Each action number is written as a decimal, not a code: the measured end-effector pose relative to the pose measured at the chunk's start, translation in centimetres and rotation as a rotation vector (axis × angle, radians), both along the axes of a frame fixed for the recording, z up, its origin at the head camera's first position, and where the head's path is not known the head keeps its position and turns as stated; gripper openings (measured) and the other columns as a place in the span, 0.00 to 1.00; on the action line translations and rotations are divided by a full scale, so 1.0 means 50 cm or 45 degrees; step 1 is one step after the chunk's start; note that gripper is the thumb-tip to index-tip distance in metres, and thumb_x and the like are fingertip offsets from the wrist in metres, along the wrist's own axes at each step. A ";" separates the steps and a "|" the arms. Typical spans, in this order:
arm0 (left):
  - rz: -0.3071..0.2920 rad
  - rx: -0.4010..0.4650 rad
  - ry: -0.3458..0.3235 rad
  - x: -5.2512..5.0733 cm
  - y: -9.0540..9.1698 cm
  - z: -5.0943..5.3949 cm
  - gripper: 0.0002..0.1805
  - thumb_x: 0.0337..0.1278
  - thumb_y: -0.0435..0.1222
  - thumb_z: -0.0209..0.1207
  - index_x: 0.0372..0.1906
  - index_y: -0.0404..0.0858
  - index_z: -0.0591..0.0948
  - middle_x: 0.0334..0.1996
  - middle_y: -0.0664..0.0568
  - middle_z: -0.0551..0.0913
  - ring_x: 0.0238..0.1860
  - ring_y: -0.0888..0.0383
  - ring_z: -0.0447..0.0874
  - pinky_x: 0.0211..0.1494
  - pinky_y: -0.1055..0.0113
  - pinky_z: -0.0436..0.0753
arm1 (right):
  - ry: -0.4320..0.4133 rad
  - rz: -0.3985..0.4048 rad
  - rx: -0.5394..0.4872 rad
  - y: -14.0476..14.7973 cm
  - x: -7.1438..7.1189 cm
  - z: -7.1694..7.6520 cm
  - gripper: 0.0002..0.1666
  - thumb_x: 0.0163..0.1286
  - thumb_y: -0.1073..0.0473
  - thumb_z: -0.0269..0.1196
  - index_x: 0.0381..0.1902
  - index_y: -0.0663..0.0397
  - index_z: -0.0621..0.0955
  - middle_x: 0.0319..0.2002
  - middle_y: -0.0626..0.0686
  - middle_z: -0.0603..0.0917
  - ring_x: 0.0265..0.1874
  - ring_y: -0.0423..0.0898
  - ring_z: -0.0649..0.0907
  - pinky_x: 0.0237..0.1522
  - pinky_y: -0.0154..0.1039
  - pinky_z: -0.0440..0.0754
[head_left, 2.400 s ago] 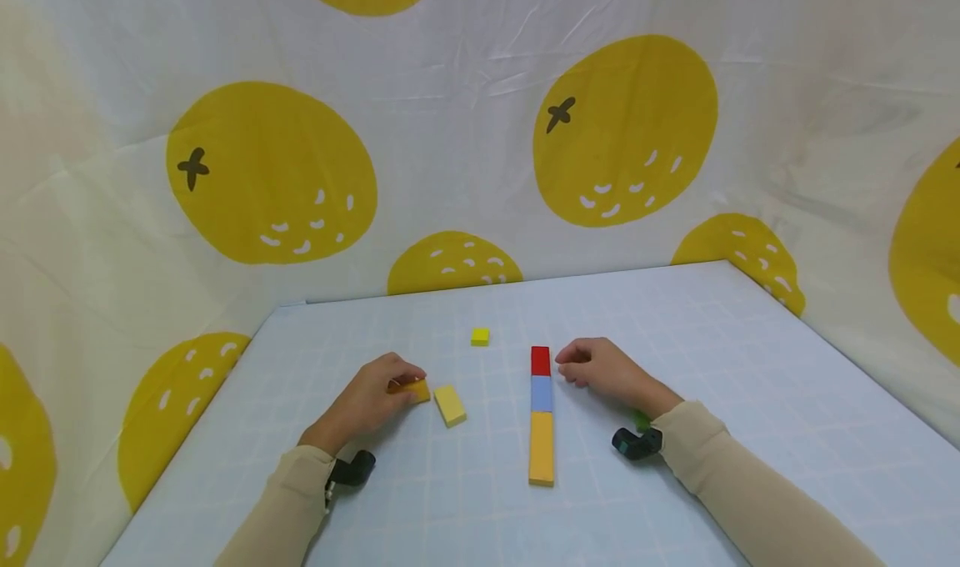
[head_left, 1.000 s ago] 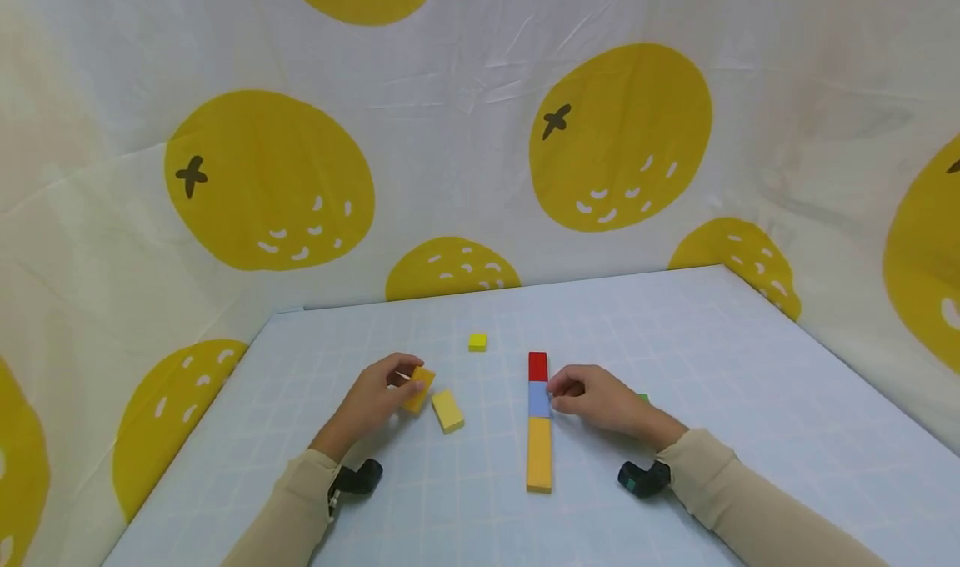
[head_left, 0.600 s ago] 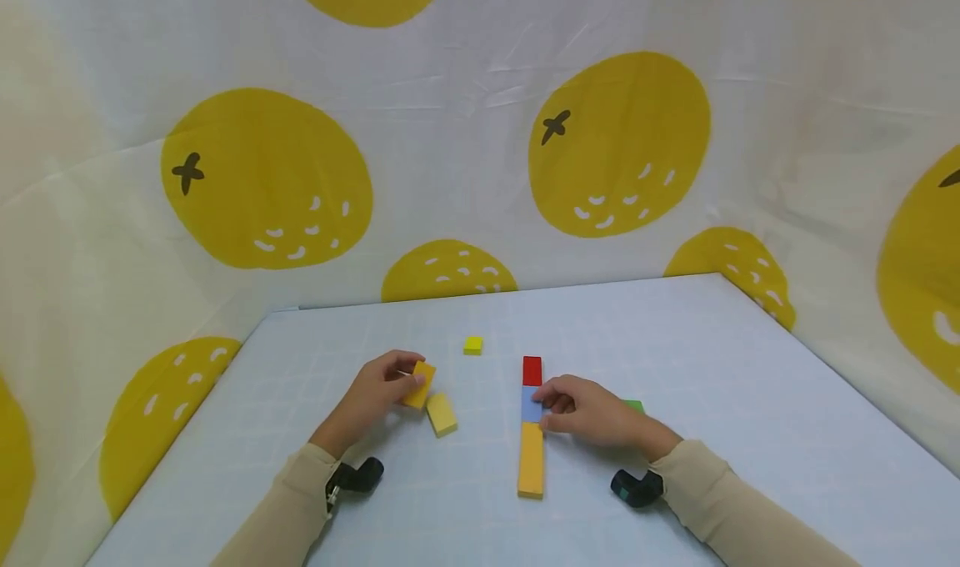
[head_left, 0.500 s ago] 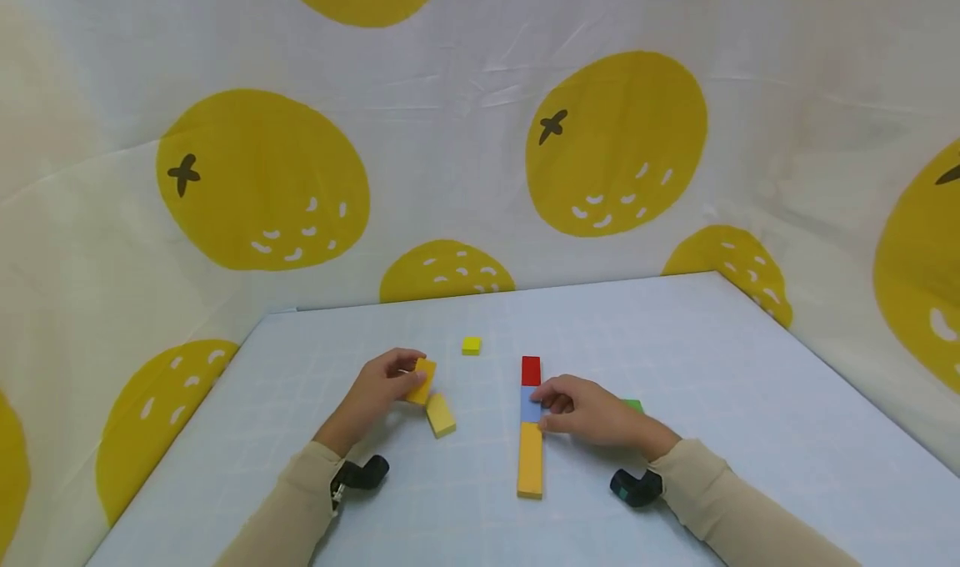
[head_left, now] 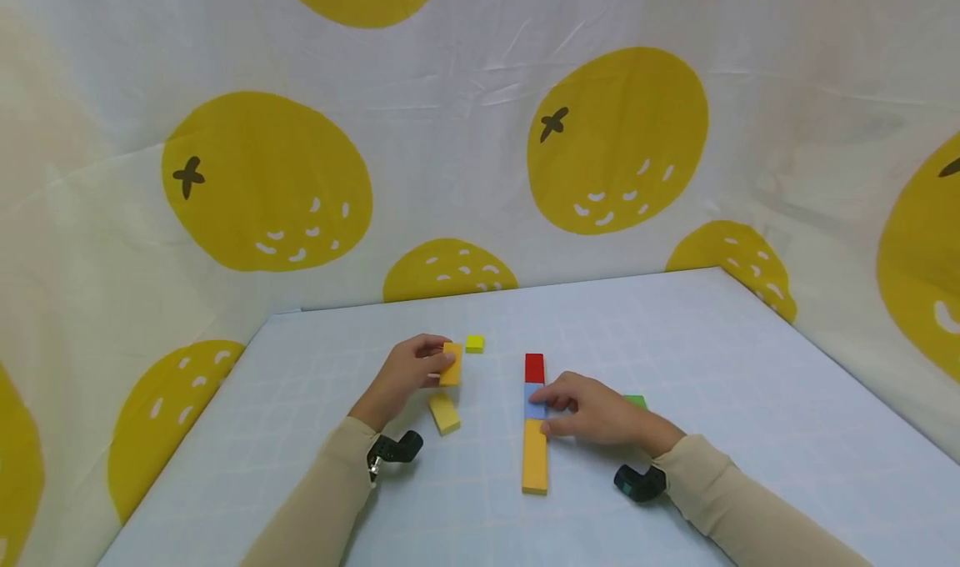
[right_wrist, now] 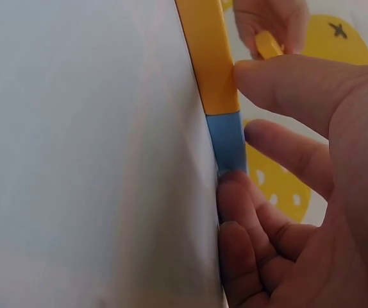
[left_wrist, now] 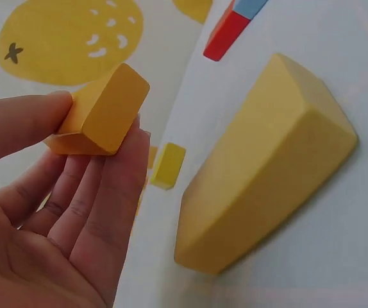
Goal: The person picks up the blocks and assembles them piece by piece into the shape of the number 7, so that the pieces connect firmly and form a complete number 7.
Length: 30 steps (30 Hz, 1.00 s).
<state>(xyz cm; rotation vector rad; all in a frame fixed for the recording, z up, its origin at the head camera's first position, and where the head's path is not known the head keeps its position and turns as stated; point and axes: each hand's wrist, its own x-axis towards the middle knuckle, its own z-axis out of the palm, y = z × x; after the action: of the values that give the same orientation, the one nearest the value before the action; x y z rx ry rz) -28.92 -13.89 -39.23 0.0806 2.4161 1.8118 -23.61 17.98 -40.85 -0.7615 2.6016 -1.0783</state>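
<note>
My left hand pinches an orange block between thumb and fingers, lifted off the table. In the left wrist view, that orange block tilts above the fingertips. Below it lies a pale yellow block. My right hand rests at a straight row of blocks: red at the far end, blue in the middle, long orange nearest me. The right wrist view shows the thumb touching the orange block, the index fingertip at the blue block, and other fingers along the side.
A small bright yellow block lies just beyond my left hand. Partly hidden behind my right hand is a green block. A pale checked cloth covers the table, with a fruit-print curtain at its back edge.
My left hand has picked up the orange block and carried it rightward and away from me, past the pale yellow block. My right hand has come from beside the red block to the blue-orange joint.
</note>
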 end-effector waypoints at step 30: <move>0.036 0.254 -0.072 -0.055 0.136 0.005 0.19 0.64 0.42 0.66 0.59 0.47 0.81 0.51 0.46 0.82 0.45 0.49 0.85 0.46 0.61 0.86 | -0.016 -0.071 0.046 -0.014 0.007 -0.002 0.25 0.64 0.41 0.70 0.58 0.35 0.82 0.45 0.44 0.78 0.46 0.45 0.76 0.49 0.44 0.79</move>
<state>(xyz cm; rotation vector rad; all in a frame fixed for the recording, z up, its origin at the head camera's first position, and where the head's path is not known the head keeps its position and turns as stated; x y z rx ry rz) -31.66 -7.10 -39.00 0.0125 2.2037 2.0337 -23.25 17.26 -40.96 -0.6765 2.6389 -1.0442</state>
